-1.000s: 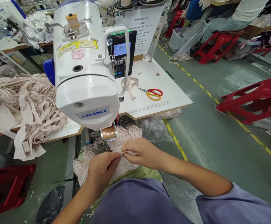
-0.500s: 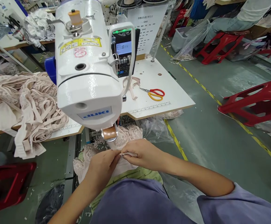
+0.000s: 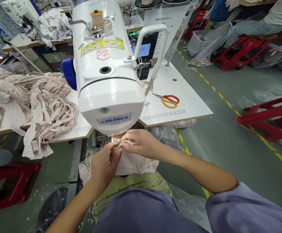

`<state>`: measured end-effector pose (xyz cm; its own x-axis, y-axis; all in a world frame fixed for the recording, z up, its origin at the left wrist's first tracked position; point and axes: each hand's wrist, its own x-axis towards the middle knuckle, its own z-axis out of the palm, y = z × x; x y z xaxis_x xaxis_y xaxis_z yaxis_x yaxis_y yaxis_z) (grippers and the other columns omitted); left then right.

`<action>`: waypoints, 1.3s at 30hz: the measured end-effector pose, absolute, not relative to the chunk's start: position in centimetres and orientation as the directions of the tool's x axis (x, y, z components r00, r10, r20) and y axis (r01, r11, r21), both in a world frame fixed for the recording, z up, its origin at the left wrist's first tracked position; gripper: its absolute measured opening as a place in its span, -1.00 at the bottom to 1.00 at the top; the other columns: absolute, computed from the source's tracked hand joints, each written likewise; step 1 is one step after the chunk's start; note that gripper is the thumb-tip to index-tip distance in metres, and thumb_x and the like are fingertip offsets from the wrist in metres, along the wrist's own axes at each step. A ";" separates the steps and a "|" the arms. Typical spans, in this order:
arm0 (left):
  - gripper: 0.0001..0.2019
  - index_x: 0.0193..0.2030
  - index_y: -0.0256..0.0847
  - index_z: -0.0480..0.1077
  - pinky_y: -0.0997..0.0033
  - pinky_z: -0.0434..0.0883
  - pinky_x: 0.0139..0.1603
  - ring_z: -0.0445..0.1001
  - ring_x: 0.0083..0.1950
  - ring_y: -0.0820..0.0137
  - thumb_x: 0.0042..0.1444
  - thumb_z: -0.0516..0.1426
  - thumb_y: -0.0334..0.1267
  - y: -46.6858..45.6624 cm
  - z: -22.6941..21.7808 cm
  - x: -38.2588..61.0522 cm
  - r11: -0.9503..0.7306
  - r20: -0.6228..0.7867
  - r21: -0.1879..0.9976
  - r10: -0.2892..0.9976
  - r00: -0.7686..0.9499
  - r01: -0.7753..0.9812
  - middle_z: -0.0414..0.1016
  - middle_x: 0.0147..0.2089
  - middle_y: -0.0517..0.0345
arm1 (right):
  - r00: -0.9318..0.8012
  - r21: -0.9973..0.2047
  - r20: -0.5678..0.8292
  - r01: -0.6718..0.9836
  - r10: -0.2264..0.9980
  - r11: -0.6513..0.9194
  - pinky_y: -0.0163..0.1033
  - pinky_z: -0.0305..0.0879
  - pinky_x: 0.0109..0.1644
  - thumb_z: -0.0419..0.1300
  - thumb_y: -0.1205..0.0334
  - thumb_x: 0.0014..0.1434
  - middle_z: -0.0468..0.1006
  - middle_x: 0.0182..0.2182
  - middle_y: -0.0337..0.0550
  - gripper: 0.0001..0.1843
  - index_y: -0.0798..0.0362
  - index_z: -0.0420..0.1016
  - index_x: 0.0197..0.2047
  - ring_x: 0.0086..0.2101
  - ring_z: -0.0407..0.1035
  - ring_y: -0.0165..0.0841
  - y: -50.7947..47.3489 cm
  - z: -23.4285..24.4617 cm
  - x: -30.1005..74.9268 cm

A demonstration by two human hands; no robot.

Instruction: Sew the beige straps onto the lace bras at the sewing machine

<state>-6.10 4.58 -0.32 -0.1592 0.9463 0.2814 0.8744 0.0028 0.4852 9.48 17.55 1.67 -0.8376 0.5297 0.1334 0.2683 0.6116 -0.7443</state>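
My left hand (image 3: 104,166) and my right hand (image 3: 141,142) meet just under the head of a white Juki sewing machine (image 3: 107,71). Both pinch a narrow strap end of a pale pink lace garment (image 3: 136,163) that hangs down over my lap. The fingers of each hand are closed on the strap, thumb against forefinger. The needle area is hidden behind the machine head.
A heap of pink lace pieces and straps (image 3: 41,106) lies on the table at the left. Red and yellow scissors (image 3: 168,99) rest on the white table (image 3: 191,106) at the right. Red stools (image 3: 272,116) stand on the green floor; another person sits far back right.
Both hands have lifted the strap upward, from lap height to just below the machine head. The camera has come closer to the machine.
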 end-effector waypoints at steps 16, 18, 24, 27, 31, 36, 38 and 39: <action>-0.66 0.16 -0.21 0.32 0.29 0.00 -0.57 0.30 -0.56 0.35 0.28 -0.02 -0.43 5.7 -1.6 -9.2 -0.267 0.314 -0.165 0.898 0.307 0.950 0.32 -0.55 0.26 | -0.782 -0.520 0.289 0.356 0.552 0.777 -0.20 0.15 -0.19 0.10 0.16 0.32 0.50 -0.26 -0.10 -0.78 0.02 0.54 -0.11 -0.23 0.31 -0.26 17.6 0.2 9.2; -0.68 0.14 -0.22 0.32 0.28 -0.07 -0.59 0.29 -0.58 0.34 0.29 -0.04 -0.40 5.7 -1.1 -8.4 -0.220 0.287 -0.134 0.925 0.250 0.966 0.33 -0.56 0.27 | -0.729 -0.440 0.424 0.353 0.537 0.826 -0.11 0.17 -0.05 0.11 0.12 0.32 0.46 -0.14 -0.03 -0.73 -0.05 0.52 0.02 -0.09 0.29 -0.17 16.9 -1.0 9.7; -0.62 0.21 -0.21 0.22 0.32 0.03 -0.56 0.34 -0.54 0.38 0.27 -0.05 -0.46 6.4 -1.1 -10.8 -0.393 0.286 -0.123 0.865 0.412 0.911 0.37 -0.53 0.28 | -0.622 -0.367 0.582 0.374 0.524 0.852 -0.10 0.19 0.02 0.15 0.32 0.25 0.45 -0.21 -0.09 -0.71 -0.10 0.57 -0.01 -0.12 0.31 -0.23 16.1 -2.5 9.6; -0.55 0.24 -0.17 0.19 0.32 0.03 -0.55 0.32 -0.53 0.38 0.24 -0.05 -0.53 7.3 -1.3 -12.7 -0.538 0.243 -0.206 0.781 0.576 0.817 0.33 -0.53 0.29 | -0.626 -0.469 0.525 0.353 0.577 0.810 -0.20 0.25 -0.15 0.10 0.31 0.29 0.43 -0.33 -0.14 -0.73 -0.11 0.58 -0.04 -0.26 0.34 -0.31 16.0 -2.9 9.4; -0.64 0.15 -0.17 0.26 0.31 0.02 -0.56 0.31 -0.55 0.38 0.23 0.00 -0.48 7.7 -1.3 -12.4 -0.499 0.258 -0.175 0.809 0.528 0.849 0.33 -0.56 0.30 | -0.587 -0.788 0.307 0.286 0.750 0.546 -0.24 0.35 -0.26 0.09 0.15 0.33 0.45 -0.19 -0.09 -0.65 -0.06 0.36 0.16 -0.33 0.37 -0.35 14.9 -4.6 9.9; -0.66 0.11 -0.20 0.30 0.33 0.01 -0.59 0.34 -0.57 0.39 0.20 0.02 -0.47 6.9 -0.8 -9.4 -0.355 0.251 -0.166 0.887 0.387 0.920 0.35 -0.58 0.27 | -0.558 -0.851 0.210 0.301 0.803 0.431 -0.21 0.38 -0.33 0.08 0.18 0.30 0.42 -0.09 -0.02 -0.55 -0.09 0.25 0.25 -0.39 0.34 -0.34 14.3 -5.6 10.2; -0.69 0.10 -0.24 0.31 0.34 0.04 -0.60 0.37 -0.57 0.38 0.22 0.02 -0.45 6.7 -0.6 -8.3 -0.307 0.270 -0.166 0.900 0.343 0.937 0.36 -0.58 0.26 | -0.555 -0.805 0.254 0.333 0.792 0.491 -0.17 0.40 -0.26 0.07 0.22 0.29 0.43 -0.12 -0.02 -0.60 -0.10 0.36 0.18 -0.27 0.37 -0.26 15.0 -5.0 10.0; -0.71 0.09 -0.27 0.31 0.34 0.06 -0.60 0.37 -0.57 0.38 0.23 0.02 -0.45 6.7 -0.5 -7.9 -0.290 0.290 -0.166 0.899 0.328 0.943 0.37 -0.57 0.25 | -0.556 -0.787 0.268 0.344 0.787 0.512 -0.14 0.41 -0.22 0.08 0.24 0.27 0.44 -0.14 -0.03 -0.62 -0.09 0.40 0.15 -0.22 0.38 -0.21 15.5 -4.6 9.8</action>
